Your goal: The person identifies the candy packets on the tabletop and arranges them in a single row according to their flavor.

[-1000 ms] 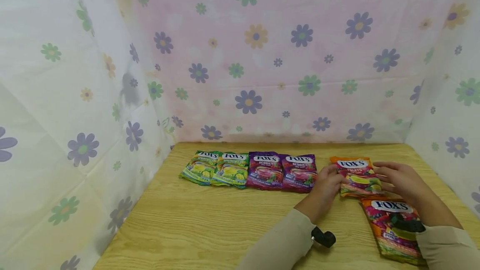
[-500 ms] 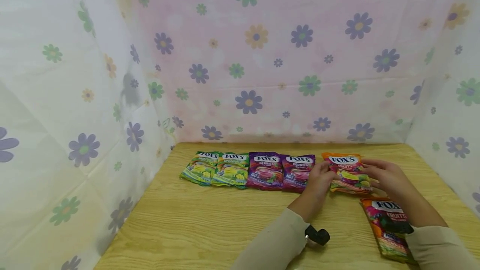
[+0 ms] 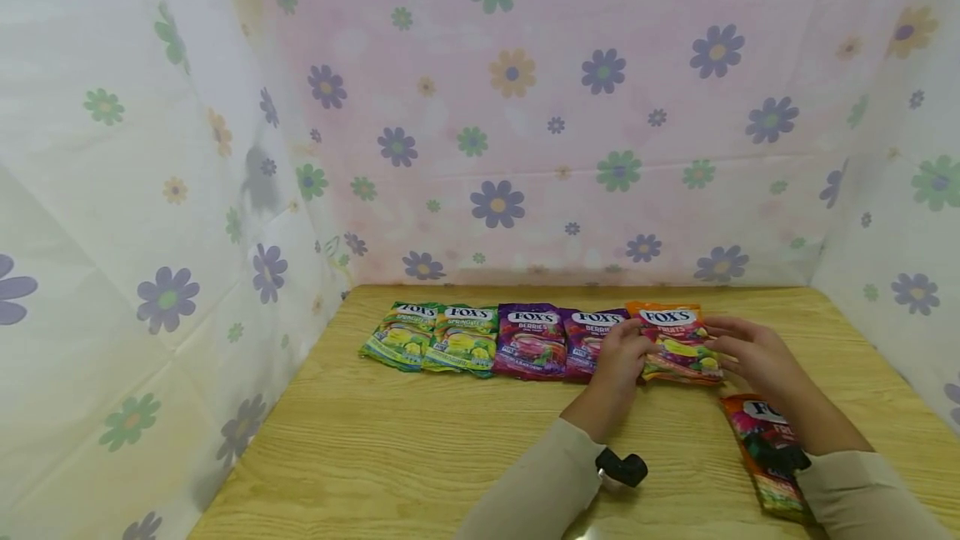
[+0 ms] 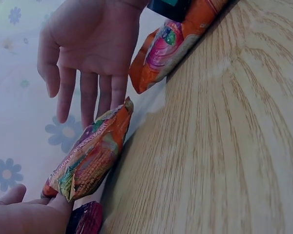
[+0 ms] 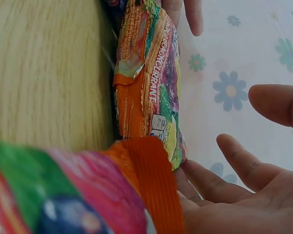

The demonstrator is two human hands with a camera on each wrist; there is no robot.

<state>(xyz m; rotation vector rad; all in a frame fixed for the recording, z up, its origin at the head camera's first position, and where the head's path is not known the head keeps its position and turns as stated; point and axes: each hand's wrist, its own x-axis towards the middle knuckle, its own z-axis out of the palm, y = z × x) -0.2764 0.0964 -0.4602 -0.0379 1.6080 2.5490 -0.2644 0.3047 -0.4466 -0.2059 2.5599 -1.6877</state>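
An orange Fox's Fruits candy bag (image 3: 675, 344) lies between my two hands at the right end of a row of candy bags. At its left edge my left hand (image 3: 618, 365) touches it with the fingertips, covering part of the purple bag beside it. My right hand (image 3: 757, 357) is at its right edge, and the right wrist view shows fairly straight fingers (image 5: 212, 183) against the bag, thumb raised away. A second orange Fruits bag (image 3: 761, 448) lies nearer on the table, partly hidden under my right forearm.
Left of the orange bag lie two purple Fox's Berries bags (image 3: 531, 342) and two green Springtea bags (image 3: 461, 338), side by side on the wooden table (image 3: 390, 457). Flower-print cloth (image 3: 555, 115) walls the table's back and sides.
Both hands have moved left, sliding the upper orange candy bag with them until it reaches the purple Berries bag. The nearer orange bag has stayed put, now more covered by my right arm.
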